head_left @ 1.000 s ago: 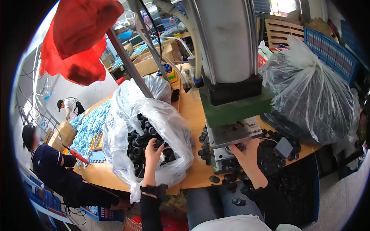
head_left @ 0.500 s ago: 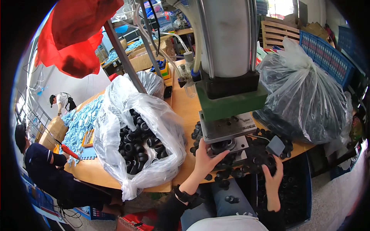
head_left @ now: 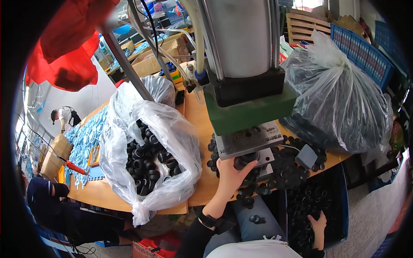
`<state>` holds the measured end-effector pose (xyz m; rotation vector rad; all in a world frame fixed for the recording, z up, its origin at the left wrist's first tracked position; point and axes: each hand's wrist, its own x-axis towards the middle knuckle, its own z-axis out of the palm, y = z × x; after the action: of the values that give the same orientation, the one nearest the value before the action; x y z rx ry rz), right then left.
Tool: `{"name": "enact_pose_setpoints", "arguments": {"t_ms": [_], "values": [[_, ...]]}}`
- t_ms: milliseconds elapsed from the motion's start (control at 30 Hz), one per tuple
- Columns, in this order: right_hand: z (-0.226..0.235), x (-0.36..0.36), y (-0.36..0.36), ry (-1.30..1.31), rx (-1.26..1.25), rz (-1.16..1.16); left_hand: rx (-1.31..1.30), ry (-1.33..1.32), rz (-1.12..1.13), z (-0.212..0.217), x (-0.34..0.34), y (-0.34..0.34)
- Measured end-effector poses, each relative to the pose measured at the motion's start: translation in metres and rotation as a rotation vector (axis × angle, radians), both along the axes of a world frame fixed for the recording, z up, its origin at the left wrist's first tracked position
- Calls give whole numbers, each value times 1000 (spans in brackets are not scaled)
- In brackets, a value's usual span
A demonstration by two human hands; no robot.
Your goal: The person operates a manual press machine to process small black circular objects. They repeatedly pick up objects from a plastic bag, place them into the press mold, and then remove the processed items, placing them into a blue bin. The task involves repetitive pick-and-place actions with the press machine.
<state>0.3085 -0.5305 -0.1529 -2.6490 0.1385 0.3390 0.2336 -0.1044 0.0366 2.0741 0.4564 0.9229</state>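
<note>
L hand point(head_left: 230, 174) now at press point(head_left: 246, 148) w/ black part point(head_left: 243, 161); R hand point(head_left: 318, 223) prob dropped into bin point(head_left: 340, 202)

My left hand point(head_left: 230, 174) left the bag point(head_left: 150, 146) and now holds a black ring point(head_left: 244, 160) under the press point(head_left: 245, 81); my right hand point(head_left: 319, 224) dropped from the press into the bin point(head_left: 340, 206).

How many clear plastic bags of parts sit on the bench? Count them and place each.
3. An open bag of black rings at left, a smaller bag behind it, and a large tied bag at right. Others may be hidden behind the press.
</note>
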Motion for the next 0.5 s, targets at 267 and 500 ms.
{"name": "enact_pose_setpoints", "arguments": {"t_ms": [267, 500], "values": [[75, 83, 124, -729, 193, 488, 264, 10, -50, 17, -8, 3], [84, 136, 186, -619, -10, 707, 91, -80, -25, 15, -51, 15]]}}
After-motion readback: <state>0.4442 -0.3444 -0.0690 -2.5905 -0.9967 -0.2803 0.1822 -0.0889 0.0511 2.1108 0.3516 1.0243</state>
